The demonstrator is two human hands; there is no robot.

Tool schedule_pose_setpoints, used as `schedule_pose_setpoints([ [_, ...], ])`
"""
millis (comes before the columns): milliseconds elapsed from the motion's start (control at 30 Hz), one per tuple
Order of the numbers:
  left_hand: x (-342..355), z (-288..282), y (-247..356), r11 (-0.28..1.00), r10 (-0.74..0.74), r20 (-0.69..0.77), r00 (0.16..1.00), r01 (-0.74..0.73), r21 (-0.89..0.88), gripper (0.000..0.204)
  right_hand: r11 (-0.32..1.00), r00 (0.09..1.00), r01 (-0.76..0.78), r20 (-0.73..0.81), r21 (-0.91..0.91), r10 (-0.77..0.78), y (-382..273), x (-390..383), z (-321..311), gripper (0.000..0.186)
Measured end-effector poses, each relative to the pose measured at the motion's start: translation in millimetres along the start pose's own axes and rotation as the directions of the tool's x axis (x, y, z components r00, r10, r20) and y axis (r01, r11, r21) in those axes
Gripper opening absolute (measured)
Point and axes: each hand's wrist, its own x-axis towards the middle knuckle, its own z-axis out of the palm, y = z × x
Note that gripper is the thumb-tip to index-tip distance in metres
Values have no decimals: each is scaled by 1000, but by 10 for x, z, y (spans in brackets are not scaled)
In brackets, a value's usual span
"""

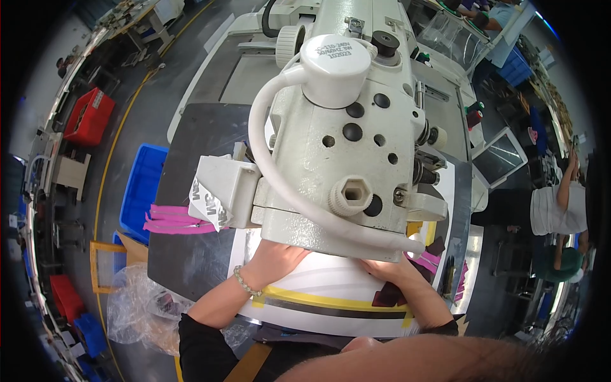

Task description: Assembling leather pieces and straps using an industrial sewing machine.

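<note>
A large white industrial sewing machine (305, 165) fills the middle of the view, a thick white hose curving across its head. My left hand (273, 260) reaches beneath the front of the head, its fingers hidden behind the casing. From the other side my right hand (389, 270) also goes under the head, fingers likewise out of sight. Both rest at the lit white work surface (324, 280), edged with yellow tape (331, 302). Dark red fabric pieces (388, 297) lie by my right wrist. Whatever my fingers touch is concealed by the machine.
Pink fabric strips (181, 220) lie on the dark table at left, near a blue bin (141, 181). Clear plastic wrapping (143, 312) hangs below. A red bin (90, 116) stands farther left across the aisle. Another person (559, 211) is at the right.
</note>
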Motion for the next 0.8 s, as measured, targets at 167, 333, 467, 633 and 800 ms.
schedule_pose_setpoints([
  [167, -33, 116, -55, 997, 0, 63, 998, 5, -83, 15, 976, 990, 143, 38, -163, -138, 10, 3, -11, 30],
  [333, -66, 176, -33, 975, 116, 69, 991, -127, 181, 14, 989, 992, 124, -17, -86, -126, 41, 5, 50, 35],
  [467, -99, 233, -82, 973, 121, 94, 988, -137, 184, 16, 982, 984, 168, -44, -81, -172, 33, 30, 33, 38],
  [633, -62, 208, -57, 986, 106, 115, 988, -120, 120, 21, 988, 988, 148, -27, -37, -149, 61, -26, 59, 39],
  [800, 58, 92, 44, 959, 136, 97, 986, -156, 238, 23, 989, 989, 144, -33, -29, -145, 98, -62, 120, 40],
])
